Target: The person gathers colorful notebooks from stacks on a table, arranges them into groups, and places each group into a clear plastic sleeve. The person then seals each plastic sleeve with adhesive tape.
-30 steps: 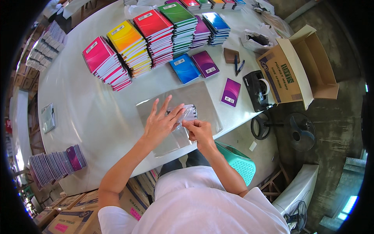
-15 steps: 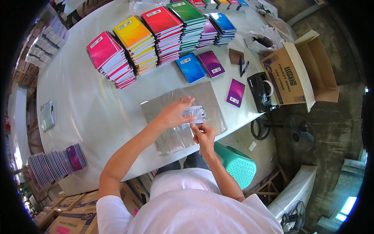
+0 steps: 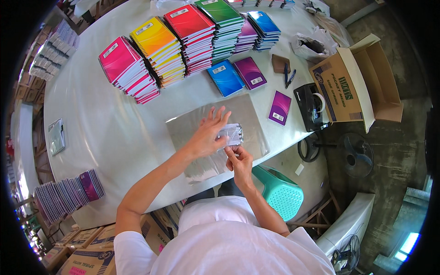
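Right-hand grip (image 3: 241,163): closed, with thumb and forefinger pinched on the near edge of a small packet (image 3: 235,133) wrapped in clear film. Left-hand grip (image 3: 205,136): open, fingers spread and raised, the thumb laid at the packet's left side. The packet, pale with dark marks along its right end, is placed between the two hands, above a stack of clear plastic sheets (image 3: 254,130); whether its underside is rested on them cannot be told. The sheets are laid flat near the front edge of a white worktop (image 3: 105,133). Just beyond the sheets, a blue notebook (image 3: 224,81) and a purple notebook (image 3: 252,75) are set side by side; to their right, a smaller purple notebook (image 3: 280,108), a brown block (image 3: 280,63), blue-handled snips (image 3: 288,79) and a black tape dispenser (image 3: 306,110) are laid out. Behind, spiral notebooks are piled in pink (image 3: 120,62), yellow (image 3: 153,39), red (image 3: 189,23), green (image 3: 221,13), purple and blue stacks. At far left, a flat wrapped pack (image 3: 57,137) and a row of spiral notebooks (image 3: 68,195) are placed. At right, an open cardboard box (image 3: 337,87) is seen; below, a teal stool (image 3: 282,195).
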Available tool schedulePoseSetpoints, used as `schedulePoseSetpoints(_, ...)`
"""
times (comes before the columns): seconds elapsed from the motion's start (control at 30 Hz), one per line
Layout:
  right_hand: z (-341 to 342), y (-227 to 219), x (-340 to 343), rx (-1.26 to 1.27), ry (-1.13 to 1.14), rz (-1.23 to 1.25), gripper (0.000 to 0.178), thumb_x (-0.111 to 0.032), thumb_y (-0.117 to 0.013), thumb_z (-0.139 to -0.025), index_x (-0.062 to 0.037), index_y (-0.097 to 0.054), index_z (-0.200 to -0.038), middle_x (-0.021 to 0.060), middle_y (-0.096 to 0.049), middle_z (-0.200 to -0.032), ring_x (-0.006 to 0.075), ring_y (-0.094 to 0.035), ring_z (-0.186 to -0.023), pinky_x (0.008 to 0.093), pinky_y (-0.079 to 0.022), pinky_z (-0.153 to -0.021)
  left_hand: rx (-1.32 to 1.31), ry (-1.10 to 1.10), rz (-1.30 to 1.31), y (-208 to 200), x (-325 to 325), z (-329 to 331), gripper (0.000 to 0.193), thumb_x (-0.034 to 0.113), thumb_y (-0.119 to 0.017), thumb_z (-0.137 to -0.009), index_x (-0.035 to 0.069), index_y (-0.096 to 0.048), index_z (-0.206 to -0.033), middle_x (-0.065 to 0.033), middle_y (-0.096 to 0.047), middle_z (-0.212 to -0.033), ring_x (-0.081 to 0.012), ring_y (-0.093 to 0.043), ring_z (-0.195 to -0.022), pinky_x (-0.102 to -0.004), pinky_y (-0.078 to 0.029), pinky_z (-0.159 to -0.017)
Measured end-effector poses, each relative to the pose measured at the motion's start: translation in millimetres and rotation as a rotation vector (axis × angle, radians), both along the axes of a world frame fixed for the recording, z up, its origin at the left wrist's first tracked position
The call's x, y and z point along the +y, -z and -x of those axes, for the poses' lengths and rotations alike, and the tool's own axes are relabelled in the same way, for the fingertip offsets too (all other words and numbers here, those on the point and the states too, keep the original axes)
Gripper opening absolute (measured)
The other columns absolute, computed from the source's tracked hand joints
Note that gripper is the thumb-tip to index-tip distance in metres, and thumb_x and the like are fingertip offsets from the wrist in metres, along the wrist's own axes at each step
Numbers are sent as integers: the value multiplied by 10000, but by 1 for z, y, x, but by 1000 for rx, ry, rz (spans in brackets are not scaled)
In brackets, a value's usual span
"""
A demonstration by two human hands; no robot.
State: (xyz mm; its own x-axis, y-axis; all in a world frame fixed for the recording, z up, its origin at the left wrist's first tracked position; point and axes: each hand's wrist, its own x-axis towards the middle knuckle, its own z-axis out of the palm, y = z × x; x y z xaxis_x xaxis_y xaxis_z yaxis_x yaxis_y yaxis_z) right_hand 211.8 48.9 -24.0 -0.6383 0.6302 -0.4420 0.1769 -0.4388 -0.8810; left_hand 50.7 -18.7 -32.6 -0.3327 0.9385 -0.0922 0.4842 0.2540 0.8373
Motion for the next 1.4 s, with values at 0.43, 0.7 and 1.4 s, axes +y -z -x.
schedulePoseSetpoints(0.43, 4, 25, 7, -384, -276, -717, 272, -261, -647, -901, 10, -638, -882, 127, -655, -712, 261, -602, -546, 386, -441, -505, -258, -30, -12, -9, 4, 5, 749, 204, -710, -821, 117, -334, -1463, -127, -267, -1546, -325, -153, -1449, -403, -201, -1157)
schedulePoseSetpoints(0.7, 22, -40, -8, -292, -1185, -1471, 203, -224, -690, -760, -118, -712, -931, 149, -631, -1121, 331, -595, -1043, 485, -453, -802, -637, -411, -129, -10, -17, 30, 705, 364, -594, -926, 149, -253, -1504, -101, -260, -1549, -202, -219, -1426, -344, -221, -1129)
schedulePoseSetpoints(1.4, 48, 6, 141, 305, -951, -600, 949, 25, -829, -525, -112, -378, -1348, 119, -460, -1355, 296, -411, -1299, 391, -321, -1111, -353, -264, -350, 10, 4, -7, 1160, 376, -880, -601, 88, -210, -1505, -115, -274, -1540, -284, -205, -1440, -403, -163, -1168)
